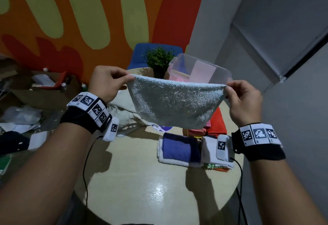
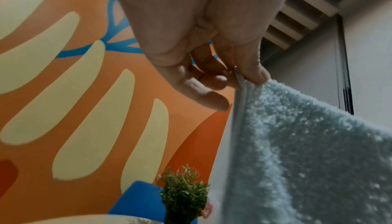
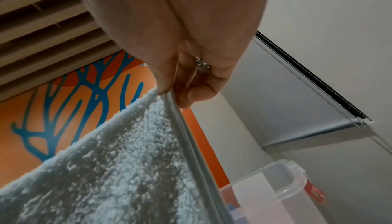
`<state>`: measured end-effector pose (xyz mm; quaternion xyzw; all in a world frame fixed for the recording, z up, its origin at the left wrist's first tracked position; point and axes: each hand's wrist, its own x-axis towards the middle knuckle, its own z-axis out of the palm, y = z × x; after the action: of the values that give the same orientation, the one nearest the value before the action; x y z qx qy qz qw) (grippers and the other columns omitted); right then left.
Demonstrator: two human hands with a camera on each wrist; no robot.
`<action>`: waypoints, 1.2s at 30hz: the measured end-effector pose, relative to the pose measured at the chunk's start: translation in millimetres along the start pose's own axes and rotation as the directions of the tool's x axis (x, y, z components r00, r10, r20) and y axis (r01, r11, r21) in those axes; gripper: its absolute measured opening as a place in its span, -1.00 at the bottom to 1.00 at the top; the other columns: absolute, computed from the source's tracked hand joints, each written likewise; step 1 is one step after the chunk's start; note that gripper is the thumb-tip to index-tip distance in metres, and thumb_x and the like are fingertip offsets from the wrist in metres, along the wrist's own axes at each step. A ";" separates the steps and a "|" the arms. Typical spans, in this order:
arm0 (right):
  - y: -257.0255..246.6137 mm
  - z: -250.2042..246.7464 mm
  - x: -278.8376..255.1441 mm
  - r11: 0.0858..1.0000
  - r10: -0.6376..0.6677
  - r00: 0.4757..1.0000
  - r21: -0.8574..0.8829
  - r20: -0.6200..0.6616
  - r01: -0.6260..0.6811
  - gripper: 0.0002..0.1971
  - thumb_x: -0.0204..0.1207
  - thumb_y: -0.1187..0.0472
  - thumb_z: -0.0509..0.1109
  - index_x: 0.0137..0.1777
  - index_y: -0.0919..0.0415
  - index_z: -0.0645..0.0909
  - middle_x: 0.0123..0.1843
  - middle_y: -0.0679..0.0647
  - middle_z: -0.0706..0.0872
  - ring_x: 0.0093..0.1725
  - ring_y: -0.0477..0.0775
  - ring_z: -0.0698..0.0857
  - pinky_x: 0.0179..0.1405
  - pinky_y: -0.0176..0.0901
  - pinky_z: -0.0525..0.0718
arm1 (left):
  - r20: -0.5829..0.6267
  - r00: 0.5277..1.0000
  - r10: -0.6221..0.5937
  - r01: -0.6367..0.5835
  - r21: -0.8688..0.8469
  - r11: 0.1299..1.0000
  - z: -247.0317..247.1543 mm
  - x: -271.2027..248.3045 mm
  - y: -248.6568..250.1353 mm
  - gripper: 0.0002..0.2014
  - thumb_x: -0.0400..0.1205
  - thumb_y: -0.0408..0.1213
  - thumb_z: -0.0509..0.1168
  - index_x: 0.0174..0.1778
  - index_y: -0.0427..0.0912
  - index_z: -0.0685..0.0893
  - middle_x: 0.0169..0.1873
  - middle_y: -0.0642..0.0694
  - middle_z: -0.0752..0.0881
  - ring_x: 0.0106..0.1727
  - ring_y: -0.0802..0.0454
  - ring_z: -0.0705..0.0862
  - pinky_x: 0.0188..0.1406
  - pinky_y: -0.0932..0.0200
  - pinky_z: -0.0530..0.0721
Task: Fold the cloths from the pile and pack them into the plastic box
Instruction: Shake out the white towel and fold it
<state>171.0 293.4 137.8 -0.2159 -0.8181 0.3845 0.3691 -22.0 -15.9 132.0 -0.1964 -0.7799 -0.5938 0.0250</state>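
A pale blue-grey terry cloth [image 1: 174,101] hangs in the air above the table, stretched between my two hands. My left hand [image 1: 130,79] pinches its top left corner; the left wrist view shows thumb and fingers of that hand [image 2: 246,78] on the cloth [image 2: 307,152]. My right hand [image 1: 227,89] pinches the top right corner, seen close in the right wrist view [image 3: 167,91] on the cloth [image 3: 118,169]. Behind the cloth stands the clear plastic box [image 1: 200,69], [image 3: 273,192], with pink and blue cloth inside. A pile of cloths [image 1: 179,149] lies on the table below.
The round beige table [image 1: 142,180] carries a beige cloth [image 1: 122,107] at left and red and orange cloths [image 1: 217,121] at right. A small green plant [image 1: 158,59] and a blue chair [image 1: 140,54] stand behind. Clutter lies on the floor [image 1: 35,90] at left.
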 end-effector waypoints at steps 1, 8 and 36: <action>-0.5 -0.4 0.6 1.000 -0.008 1.000 -0.021 -0.005 0.008 -0.83 0.62 0.23 0.42 -0.12 -0.10 0.66 -0.22 -0.13 0.77 -0.20 0.01 0.78 -0.05 0.08 0.80 | 0.005 1.000 0.012 -0.012 0.032 0.999 -0.4 0.5 -0.6 -0.95 0.49 -0.24 0.57 -0.24 -0.02 0.84 -0.27 -0.07 0.84 -0.16 -0.12 0.83 -0.17 -0.06 0.85; -1.6 -0.7 -3.5 0.976 0.118 0.990 0.173 0.082 -0.131 -0.77 0.70 0.31 0.26 -0.04 -0.04 0.64 -0.09 0.00 0.78 -0.13 0.00 0.74 -0.17 0.06 0.78 | 0.088 0.996 0.015 -0.018 0.037 0.999 2.5 -0.4 2.5 -0.87 0.56 -0.32 0.50 -0.16 -0.34 0.75 -0.30 -0.04 0.78 -0.27 0.19 0.79 -0.34 0.35 0.74; 123.7 21.1 -123.3 0.759 0.648 0.529 -0.404 0.548 -0.511 -0.68 0.45 0.42 0.28 -0.46 0.18 0.73 -0.32 0.23 0.78 -0.29 0.16 0.68 -0.32 0.00 0.67 | 0.668 0.465 -0.581 0.323 0.483 0.814 31.1 -131.7 -165.7 -0.89 0.57 -0.37 0.48 -0.24 -0.10 0.82 -0.46 0.03 0.79 -0.40 0.12 0.69 -0.34 0.27 0.63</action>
<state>241.6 280.5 -22.9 -0.3608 -0.8062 0.4541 -0.1169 49.8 -59.3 -64.9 -0.2155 -0.8081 -0.3067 -0.4545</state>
